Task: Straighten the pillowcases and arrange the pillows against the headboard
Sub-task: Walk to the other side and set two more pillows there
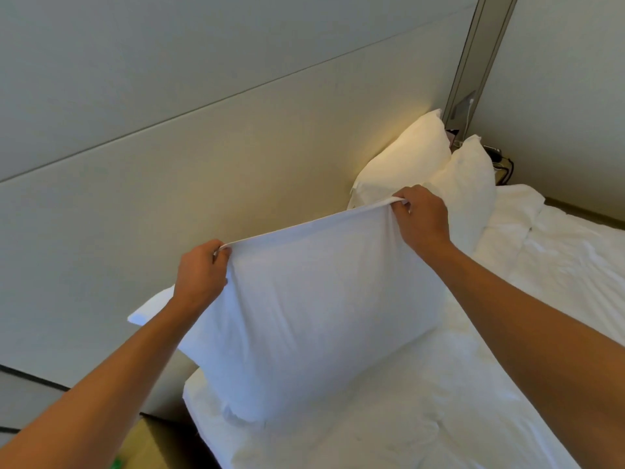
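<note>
Pillow [304, 319] in its white pillowcase stands on its lower end on the bed [422, 411], near the left edge, close in front of the headboard [169, 204]. I see my left hand [199, 275] and right hand [422, 218] each gripping one upper corner of the case, fingers curled round the cloth, so the top hem is pulled into a tight straight line between them. For this step I judge it is best to keep the pull equal on both corners and to shake gently, so the filling drops down and fills the lower corners (the bottom looks rounder and fuller than the top).

The cloth is thin, smooth cotton-like fabric with soft vertical folds. Two other pillows [422, 160], plump and pointed at the top corners, lean at the far end of the headboard in warm light. The headboard looks padded, pale, with one long seam.
</note>
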{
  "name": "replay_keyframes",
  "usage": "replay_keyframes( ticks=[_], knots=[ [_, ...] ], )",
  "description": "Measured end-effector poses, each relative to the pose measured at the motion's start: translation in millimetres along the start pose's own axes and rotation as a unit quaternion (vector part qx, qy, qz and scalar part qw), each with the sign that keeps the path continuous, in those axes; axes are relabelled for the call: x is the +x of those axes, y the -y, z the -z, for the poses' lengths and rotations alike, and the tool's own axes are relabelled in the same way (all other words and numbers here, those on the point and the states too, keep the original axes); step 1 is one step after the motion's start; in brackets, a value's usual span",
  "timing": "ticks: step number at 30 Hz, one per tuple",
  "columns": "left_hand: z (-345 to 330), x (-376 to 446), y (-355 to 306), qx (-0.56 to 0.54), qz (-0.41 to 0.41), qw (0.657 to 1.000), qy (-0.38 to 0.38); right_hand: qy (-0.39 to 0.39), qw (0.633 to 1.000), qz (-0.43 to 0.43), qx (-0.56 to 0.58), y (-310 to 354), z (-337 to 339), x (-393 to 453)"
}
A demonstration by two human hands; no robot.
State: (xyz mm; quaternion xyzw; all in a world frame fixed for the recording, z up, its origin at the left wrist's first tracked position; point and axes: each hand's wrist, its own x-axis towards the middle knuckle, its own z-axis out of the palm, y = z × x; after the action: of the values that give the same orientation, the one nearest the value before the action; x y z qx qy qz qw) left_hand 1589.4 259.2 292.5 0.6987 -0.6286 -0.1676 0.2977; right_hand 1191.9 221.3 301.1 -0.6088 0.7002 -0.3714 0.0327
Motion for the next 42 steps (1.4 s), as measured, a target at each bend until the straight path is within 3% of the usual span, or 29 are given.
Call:
replay_keyframes(
  ticks=[6, 12, 17, 22, 29, 42],
  knots=[
    [-34.8, -29.6, 12.4, 0.027, 0.031, 0.996, 0.083, 0.077, 0.997, -0.021, -0.017, -47.4, -35.2, -17.8],
    [-80.1, -51.8, -1.3, 0.005, 0.046, 0.988, 0.144, 0.1, 0.988, -0.121, -0.002, -102.3, -55.6, -43.8],
    [-73.6, -22.9, -16.0, 0.015, 0.008, 0.993, 0.117, 0.07, 0.991, -0.112, 0.012, -101.6, -46.4, -18.0],
    [-58.1, 14.0, -4.8, -0.01, 0.022, 0.997, 0.074, 0.035, 0.995, -0.084, 0.034, -65.1, -53.2, 18.9],
    [-93.0, 17.2, 34.7, -0.026, 0.07, 0.989, 0.126, 0.132, 0.984, -0.115, -0.015, -73.0, -101.2, 18.8],
    [-80.4, 122.4, 60.1, -0.037, 0.044, 0.998, -0.006, 0.08, 0.98, -0.137, 0.119, -18.2, -172.6, 131.4]
  ],
)
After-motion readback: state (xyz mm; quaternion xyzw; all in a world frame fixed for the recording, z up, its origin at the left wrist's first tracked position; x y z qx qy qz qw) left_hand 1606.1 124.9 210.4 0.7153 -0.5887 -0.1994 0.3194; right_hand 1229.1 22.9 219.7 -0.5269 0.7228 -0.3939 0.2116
